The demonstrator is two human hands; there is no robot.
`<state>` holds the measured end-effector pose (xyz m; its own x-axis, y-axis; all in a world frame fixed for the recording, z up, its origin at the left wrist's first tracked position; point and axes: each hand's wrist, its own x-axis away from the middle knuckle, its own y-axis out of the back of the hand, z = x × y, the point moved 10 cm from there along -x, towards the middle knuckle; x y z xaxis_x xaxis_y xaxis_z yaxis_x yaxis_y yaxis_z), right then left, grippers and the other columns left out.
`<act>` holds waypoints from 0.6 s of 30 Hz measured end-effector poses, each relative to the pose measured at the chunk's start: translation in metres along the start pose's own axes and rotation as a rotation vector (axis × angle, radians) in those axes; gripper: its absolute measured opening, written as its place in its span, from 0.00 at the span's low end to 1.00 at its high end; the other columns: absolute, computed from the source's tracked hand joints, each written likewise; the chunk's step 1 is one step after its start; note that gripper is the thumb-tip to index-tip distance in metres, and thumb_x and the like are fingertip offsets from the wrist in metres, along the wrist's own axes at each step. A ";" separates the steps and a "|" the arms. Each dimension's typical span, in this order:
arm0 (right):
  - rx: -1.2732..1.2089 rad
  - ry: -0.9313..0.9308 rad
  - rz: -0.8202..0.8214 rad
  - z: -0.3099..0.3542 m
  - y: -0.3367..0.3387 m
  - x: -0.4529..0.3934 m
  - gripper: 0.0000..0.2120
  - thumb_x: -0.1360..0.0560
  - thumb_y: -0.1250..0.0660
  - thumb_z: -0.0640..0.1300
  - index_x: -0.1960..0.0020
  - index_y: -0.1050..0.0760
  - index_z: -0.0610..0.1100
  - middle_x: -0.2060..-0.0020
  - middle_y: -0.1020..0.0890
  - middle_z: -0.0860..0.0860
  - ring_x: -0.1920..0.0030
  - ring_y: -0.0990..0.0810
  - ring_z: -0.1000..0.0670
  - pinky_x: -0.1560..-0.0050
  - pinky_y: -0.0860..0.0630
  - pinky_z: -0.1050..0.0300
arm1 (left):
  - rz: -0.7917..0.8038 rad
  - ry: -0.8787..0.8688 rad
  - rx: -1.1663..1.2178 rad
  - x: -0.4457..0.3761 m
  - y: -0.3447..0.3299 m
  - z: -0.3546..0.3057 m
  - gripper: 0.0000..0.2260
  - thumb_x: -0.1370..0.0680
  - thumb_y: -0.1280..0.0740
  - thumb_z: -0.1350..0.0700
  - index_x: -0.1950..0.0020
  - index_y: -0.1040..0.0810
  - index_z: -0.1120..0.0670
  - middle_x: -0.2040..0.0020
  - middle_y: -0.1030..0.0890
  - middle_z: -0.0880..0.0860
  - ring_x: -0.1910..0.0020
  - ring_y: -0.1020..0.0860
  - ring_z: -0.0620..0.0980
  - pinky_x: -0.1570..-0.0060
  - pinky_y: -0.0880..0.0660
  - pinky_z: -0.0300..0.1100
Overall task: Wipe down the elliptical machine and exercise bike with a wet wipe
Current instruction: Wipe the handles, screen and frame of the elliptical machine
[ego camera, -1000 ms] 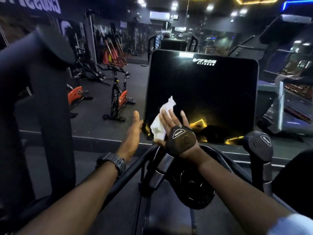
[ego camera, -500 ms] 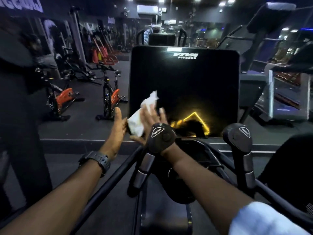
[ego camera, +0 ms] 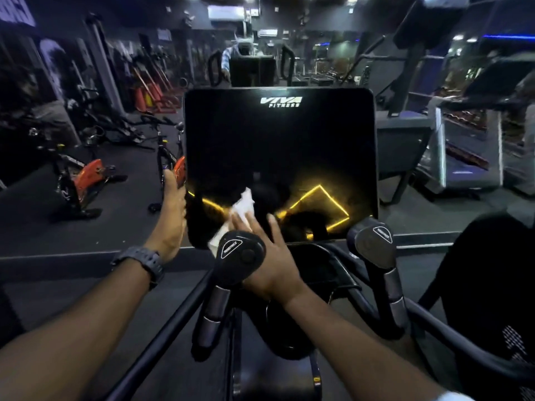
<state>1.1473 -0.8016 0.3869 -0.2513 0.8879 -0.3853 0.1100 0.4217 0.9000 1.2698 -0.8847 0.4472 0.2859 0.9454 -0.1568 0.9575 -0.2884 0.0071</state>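
Rightward now, wipe [ego camera: 242, 204] under right hand [ego camera: 270, 256] (fingers flat) on screen [ego camera: 278, 157].

Both forearms bare, reaching forward and far from the near edge. Left hand [ego camera: 170, 215] turned edge-on, fingers straight and pointing far, a dark grey wristwatch [ego camera: 142, 263] on its wrist. Right hand [ego camera: 269, 256] palm-forward, fingers straight and spread, pressing flat; a white sleeve cuff [ego camera: 451, 396] at the near right.

The wet wipe [ego camera: 241, 206] lies on the console screen [ego camera: 279, 157], exercise bikes [ego camera: 78, 180] left of it.
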 end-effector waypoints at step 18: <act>-0.259 -0.985 -0.213 -0.174 0.008 0.099 0.49 0.24 0.51 0.73 0.22 0.50 0.34 0.23 0.48 0.34 0.23 0.49 0.33 0.26 0.48 0.29 | 0.098 0.049 0.141 -0.005 0.006 0.019 0.52 0.38 0.48 0.15 0.25 0.27 0.47 0.28 0.23 0.48 0.27 0.27 0.48 0.24 0.39 0.54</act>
<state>0.9555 -0.7427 0.3912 0.6681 0.6059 -0.4319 -0.0839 0.6381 0.7654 1.2735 -0.8941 0.4297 0.3828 0.9168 -0.1138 0.9109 -0.3951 -0.1189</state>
